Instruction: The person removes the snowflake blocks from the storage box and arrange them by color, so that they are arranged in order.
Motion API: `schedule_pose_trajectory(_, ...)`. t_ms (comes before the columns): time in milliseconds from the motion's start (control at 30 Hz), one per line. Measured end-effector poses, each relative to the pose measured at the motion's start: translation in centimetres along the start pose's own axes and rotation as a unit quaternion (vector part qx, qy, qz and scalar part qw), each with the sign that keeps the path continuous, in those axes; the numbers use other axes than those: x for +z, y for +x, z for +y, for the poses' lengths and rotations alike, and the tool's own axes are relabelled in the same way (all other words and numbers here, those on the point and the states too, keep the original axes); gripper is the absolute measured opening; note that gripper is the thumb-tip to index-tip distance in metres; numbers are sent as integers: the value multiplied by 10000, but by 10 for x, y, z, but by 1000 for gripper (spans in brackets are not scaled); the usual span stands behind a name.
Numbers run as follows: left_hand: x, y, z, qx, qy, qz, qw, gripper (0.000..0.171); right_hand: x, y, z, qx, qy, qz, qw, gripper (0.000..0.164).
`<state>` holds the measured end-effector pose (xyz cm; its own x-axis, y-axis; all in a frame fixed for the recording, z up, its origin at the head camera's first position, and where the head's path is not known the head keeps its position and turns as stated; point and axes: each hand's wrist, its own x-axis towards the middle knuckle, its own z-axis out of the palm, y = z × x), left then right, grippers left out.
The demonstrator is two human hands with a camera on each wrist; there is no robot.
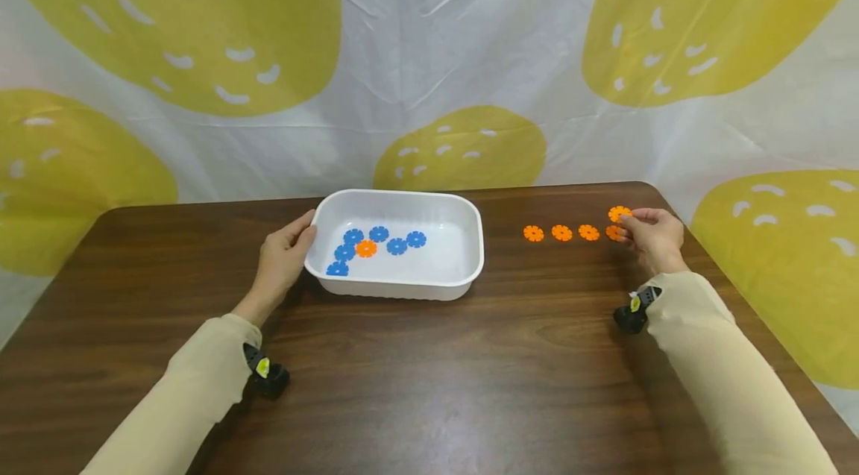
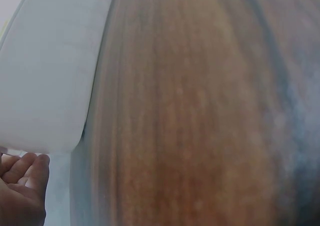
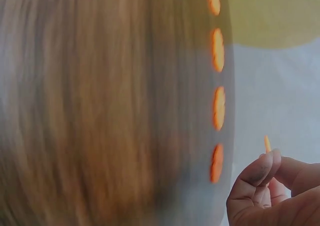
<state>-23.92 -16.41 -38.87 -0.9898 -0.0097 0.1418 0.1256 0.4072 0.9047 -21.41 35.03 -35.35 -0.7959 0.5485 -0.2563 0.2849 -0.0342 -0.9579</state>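
A white rectangular plastic tray (image 1: 403,288) stands on the table, with several blue notched discs (image 1: 397,246) and one orange notched disc (image 1: 366,248) inside. My left hand (image 1: 280,260) grips the tray's left rim; in the left wrist view its curled fingers (image 2: 36,176) meet the tray's end wall (image 2: 55,75). Between thumb and fingertips, my right hand (image 1: 654,236) pinches another orange notched disc (image 1: 618,214), raised above the table and seen edge-on in the right wrist view. Below it a row of orange discs (image 1: 561,233) lies flat, the rightmost partly covered by the hand.
The brown wooden table (image 1: 429,370) reaches back to a hanging white cloth (image 1: 443,72) printed with large yellow shapes. The table's right edge runs close beside my right arm. A small black camera is strapped to each wrist.
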Motion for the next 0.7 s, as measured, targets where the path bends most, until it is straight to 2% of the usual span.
schedule_pose_trajectory(400,0,-2,3,81,-26,-17,10000,41,-22,6,4,255,-4,271,9993,17)
schedule_pose_trajectory(700,0,-3,1,6,-26,-63,10000,42,-28,10,7,184,-260,321,9990,14)
